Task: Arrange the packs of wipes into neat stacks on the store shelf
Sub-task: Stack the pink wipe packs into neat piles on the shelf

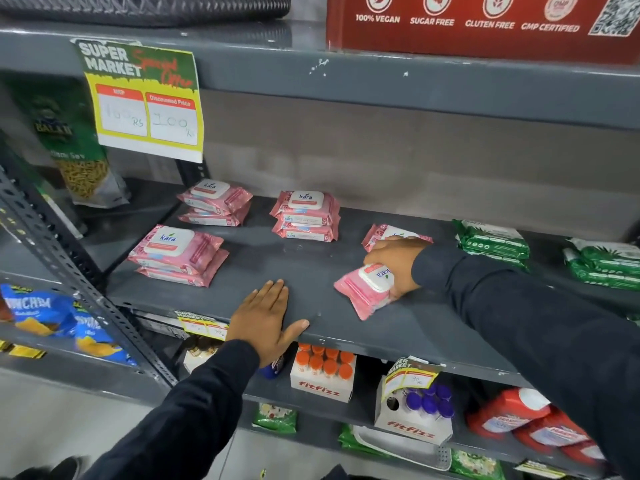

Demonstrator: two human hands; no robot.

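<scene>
Pink Kara wipe packs lie on the grey shelf (298,268). Two-pack stacks sit at the front left (178,254), back left (216,202) and back middle (305,214). My right hand (398,261) grips a tilted pink pack (363,292) near the front right, its lid turned sideways. Behind that hand another pink pack (384,233) lies partly hidden. My left hand (266,320) rests flat on the shelf's front edge, fingers spread, holding nothing.
Green wipe packs (491,240) and more green ones (602,261) are stacked at the right. A price sign (145,102) hangs from the shelf above. Fitfizz boxes (322,372) and red packs (519,420) fill the shelf below. Snack bags (52,313) sit on the left rack.
</scene>
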